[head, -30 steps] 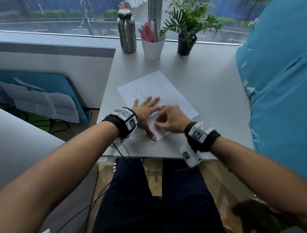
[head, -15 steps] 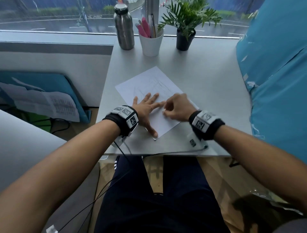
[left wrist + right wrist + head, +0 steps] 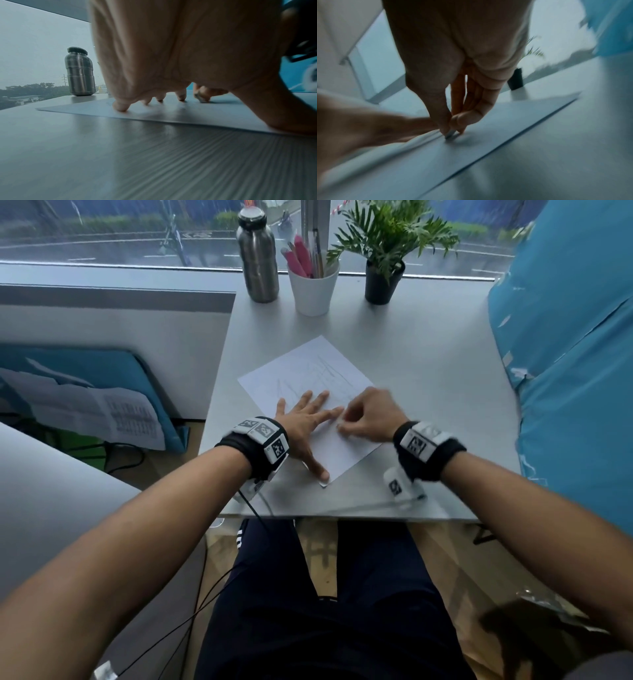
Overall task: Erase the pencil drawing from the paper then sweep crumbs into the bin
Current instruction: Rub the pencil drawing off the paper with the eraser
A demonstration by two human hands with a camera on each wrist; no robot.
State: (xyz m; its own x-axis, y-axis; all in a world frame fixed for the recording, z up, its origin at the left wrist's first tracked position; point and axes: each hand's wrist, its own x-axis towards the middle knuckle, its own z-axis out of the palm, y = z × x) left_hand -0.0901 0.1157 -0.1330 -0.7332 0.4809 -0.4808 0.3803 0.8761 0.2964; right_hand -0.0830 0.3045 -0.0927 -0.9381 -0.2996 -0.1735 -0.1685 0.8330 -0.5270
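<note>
On the desk, near its front edge, the sheet of paper lies turned like a diamond, and we hold it down with our left hand, fingers spread flat, the thumb at the 6 o'clock corner. Our right hand pinches a small eraser between thumb and curled fingers and presses it on the sheet, just beside the left fingertips.

Compared with one second ago, this hand has travelled up the sheet toward 12 o'clock, from the near part to the middle, and it is blurred, so we judge that the rubbing goes on. Faint pencil lines still show on the far half, toward 12 o'clock. Erasing is therefore not finished, and the sweeping must wait. We cannot make out crumbs, and no bin is in view.
</note>
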